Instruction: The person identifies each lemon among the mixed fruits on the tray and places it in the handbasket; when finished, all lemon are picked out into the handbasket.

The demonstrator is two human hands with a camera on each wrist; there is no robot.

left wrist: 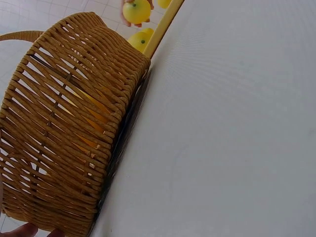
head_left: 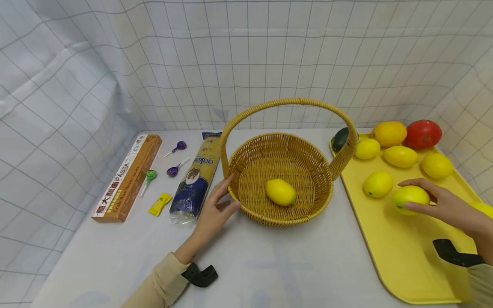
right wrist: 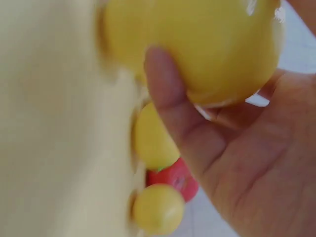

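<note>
The right hand [head_left: 443, 204] pinches a lemon [head_left: 411, 197] between thumb and fingers over the yellow tray [head_left: 400, 256]. The left hand [head_left: 213, 214], fingers spread, touches the wicker basket [head_left: 277, 219] beside its handle [head_left: 225, 147]

White tabletop [head_left: 289, 265] enclosed by pale grid-lined sheeting on three sides.
Far sheet [head_left: 269, 55]: thin grey lines in near-regular squares, lower edge meeting the tabletop's far side. Left sheet [head_left: 50, 141]: creased, lines bent along the folds, small glossy highlights. Right sheet [head_left: 471, 72]: slanting, warmer, yellowish tint. Tabletop: smooth, faint bluish-grey patches toward the near side. Light: diffuse, shadows soft.
</note>
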